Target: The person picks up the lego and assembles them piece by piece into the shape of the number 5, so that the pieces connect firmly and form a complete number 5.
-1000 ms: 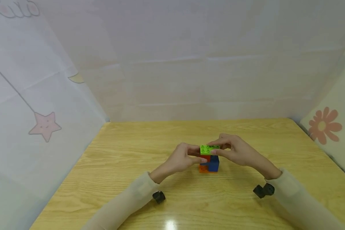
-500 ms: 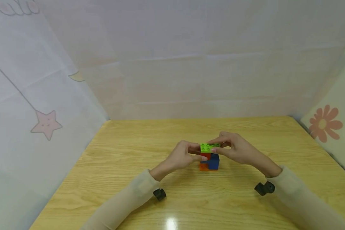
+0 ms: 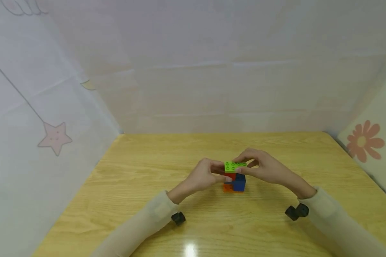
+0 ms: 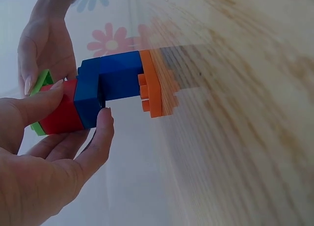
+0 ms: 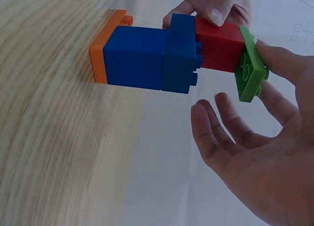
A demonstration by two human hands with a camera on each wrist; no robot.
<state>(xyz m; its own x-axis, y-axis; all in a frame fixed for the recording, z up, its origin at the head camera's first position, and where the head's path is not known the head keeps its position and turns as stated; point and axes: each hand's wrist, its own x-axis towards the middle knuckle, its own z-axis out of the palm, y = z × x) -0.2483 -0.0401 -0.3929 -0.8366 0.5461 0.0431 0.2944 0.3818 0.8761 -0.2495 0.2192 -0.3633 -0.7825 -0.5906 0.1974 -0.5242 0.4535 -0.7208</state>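
Observation:
A small tower of toy building bricks stands on the table. Its base is an orange plate (image 4: 153, 83) with studs showing on one side. On that sits a blue brick (image 5: 136, 58), then a flatter dark blue brick (image 5: 178, 54) that overhangs it. Above comes a red brick (image 5: 221, 44), topped by a lime green studded plate (image 3: 229, 167) reaching out past the red one. My left hand (image 3: 200, 175) grips the red brick between thumb and fingers. My right hand (image 3: 265, 167) pinches the green plate at its right part, its other fingers free beneath the overhang.
The wood-grain table (image 3: 148, 160) ends at a pale cloth backdrop (image 3: 186, 92), with printed cloth at both sides. Black camera mounts hang under each wrist, one left (image 3: 178, 218), one right (image 3: 296, 212), low over the tabletop.

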